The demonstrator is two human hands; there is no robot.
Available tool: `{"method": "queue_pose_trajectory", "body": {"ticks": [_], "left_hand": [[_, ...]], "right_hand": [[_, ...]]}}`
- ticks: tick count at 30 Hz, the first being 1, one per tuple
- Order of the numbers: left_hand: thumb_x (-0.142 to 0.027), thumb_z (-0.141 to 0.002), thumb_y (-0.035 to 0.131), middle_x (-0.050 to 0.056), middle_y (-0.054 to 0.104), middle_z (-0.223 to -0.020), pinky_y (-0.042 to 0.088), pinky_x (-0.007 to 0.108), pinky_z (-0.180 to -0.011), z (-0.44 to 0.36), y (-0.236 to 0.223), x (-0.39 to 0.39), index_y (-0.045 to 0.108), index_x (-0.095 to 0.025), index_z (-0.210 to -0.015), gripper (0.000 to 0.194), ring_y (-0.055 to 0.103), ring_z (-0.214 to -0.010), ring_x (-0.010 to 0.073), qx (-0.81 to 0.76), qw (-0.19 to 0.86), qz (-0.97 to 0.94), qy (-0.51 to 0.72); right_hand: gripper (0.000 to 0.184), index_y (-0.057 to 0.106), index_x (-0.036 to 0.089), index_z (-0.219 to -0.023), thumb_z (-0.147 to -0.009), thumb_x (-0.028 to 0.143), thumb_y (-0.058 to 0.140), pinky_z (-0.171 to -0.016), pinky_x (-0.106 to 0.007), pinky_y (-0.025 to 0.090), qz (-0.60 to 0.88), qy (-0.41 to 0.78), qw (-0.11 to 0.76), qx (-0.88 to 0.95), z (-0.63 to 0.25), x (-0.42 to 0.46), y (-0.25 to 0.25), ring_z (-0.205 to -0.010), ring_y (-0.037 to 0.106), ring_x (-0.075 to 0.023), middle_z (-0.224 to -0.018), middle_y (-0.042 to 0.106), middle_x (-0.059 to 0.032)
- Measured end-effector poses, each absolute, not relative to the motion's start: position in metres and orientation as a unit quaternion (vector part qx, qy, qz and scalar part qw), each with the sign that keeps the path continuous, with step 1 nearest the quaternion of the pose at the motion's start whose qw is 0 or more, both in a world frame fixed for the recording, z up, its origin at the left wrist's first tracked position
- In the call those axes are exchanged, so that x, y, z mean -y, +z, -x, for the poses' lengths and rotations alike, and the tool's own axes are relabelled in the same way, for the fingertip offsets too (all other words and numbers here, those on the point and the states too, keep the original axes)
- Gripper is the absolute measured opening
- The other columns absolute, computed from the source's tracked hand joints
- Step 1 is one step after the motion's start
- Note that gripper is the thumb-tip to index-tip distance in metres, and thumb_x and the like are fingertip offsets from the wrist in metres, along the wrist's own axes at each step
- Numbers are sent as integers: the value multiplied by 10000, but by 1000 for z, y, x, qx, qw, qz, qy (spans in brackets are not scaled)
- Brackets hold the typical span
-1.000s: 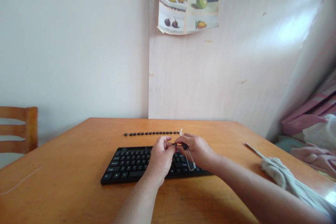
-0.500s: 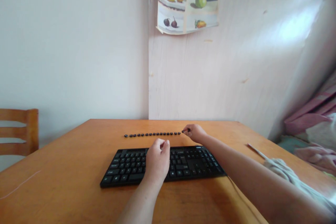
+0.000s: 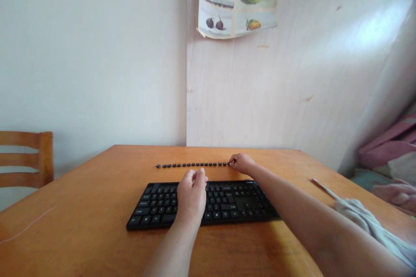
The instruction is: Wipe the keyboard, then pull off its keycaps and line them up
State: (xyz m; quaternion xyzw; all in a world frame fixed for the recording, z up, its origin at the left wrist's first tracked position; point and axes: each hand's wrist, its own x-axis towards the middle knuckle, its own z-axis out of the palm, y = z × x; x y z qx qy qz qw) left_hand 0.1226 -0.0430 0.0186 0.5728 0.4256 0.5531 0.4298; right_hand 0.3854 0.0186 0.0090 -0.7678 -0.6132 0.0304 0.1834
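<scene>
A black keyboard (image 3: 227,201) lies on the wooden table; the top-row keys look missing in places, though my left hand hides part of it. Behind it runs a straight row of small black keycaps (image 3: 197,165). At the row's right end my right hand (image 3: 241,163) pinches one keycap (image 3: 229,163) close to the tabletop. My left hand (image 3: 191,194) is curled closed above the keyboard's middle, and whatever its fingers may hold is hidden.
A grey mop-like cloth (image 3: 357,216) with a thin stick (image 3: 321,187) lies on the table's right. A thin pale thread (image 3: 29,226) rests at left, near a wooden chair (image 3: 45,160). Fruit pictures (image 3: 237,4) hang on the wall.
My right hand has brought the keycap down to the right end of the row. My left hand has shifted slightly left over the keyboard. The view has moved a little.
</scene>
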Motion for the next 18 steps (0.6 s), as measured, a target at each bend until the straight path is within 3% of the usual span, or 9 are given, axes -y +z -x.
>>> {"method": "queue_pose_trajectory", "body": {"ticks": [11, 18], "left_hand": [[-588, -802, 562, 74, 696, -721, 475, 313, -649, -123, 19, 42, 600, -176, -733, 420, 654, -674, 212, -418, 430, -557, 575], [-595, -793, 572, 78, 697, -709, 477, 319, -650, -123, 19, 43, 590, -180, -707, 425, 659, -670, 215, -412, 429, -546, 590]], "right_hand": [[213, 771, 258, -912, -758, 247, 626, -711, -248, 453, 771, 35, 189, 607, -388, -23, 5, -862, 656, -191, -940, 744, -43], [207, 773, 239, -908, -733, 238, 661, -763, -262, 469, 764, 47, 247, 594, -391, -21, 5, -892, 659, -206, -952, 746, -53]]}}
